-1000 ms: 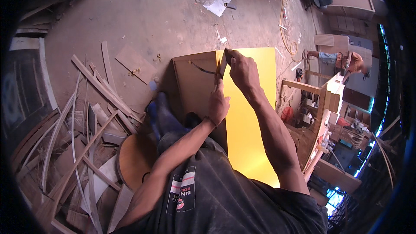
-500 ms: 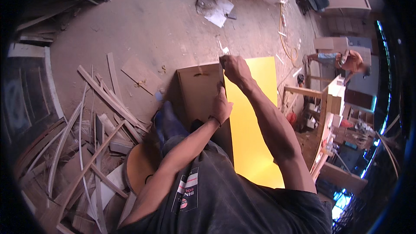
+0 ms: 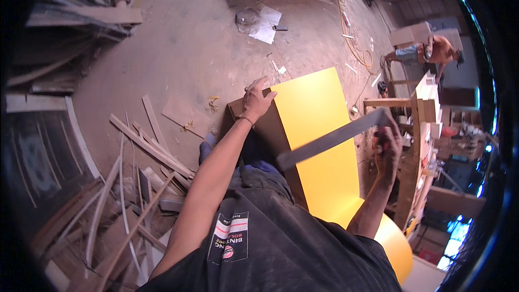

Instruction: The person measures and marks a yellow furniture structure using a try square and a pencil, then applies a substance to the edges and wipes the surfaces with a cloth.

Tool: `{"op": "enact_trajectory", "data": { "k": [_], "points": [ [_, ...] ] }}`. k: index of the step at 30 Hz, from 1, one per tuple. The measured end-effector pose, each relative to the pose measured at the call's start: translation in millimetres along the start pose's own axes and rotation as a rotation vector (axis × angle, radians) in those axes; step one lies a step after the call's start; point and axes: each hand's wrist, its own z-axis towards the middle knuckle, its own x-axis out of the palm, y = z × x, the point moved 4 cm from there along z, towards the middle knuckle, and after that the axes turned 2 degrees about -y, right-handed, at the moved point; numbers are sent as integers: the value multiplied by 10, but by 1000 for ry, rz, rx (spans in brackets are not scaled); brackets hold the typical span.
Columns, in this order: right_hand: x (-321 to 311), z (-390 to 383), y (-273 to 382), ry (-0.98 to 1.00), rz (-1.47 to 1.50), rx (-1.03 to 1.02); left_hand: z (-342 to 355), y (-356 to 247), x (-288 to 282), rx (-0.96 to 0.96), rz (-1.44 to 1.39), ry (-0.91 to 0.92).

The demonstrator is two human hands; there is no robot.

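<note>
Bar (image 3: 332, 140), just one, sits in the right hand (image 3: 389, 143).

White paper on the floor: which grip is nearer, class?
Left. The left grip is at the yellow panel, below the white paper in view; the right grip, holding a grey strip, is farther, lower right.
</note>
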Motion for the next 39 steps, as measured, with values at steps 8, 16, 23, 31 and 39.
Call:
{"op": "enact_trajectory", "data": {
  "k": [8,16,23,31,39],
  "points": [
    [-1263,-589,-718,-49,1319,-299,470,-315,505,-110,183,352],
    [-1063,-368,-1295,-459,1419,-349,1118,-565,1327,-79,75,743],
    [-433,599,-1063,-578,1367,-351,1556,-410,1430,-64,-137,988],
    [5,1094,-688,-760,1258,-462,3095,1123,-296,-294,254,612],
    [501,1059,-240,-936,1097,-591,4845,2322,-2195,-444,884,541]
  ]
}}
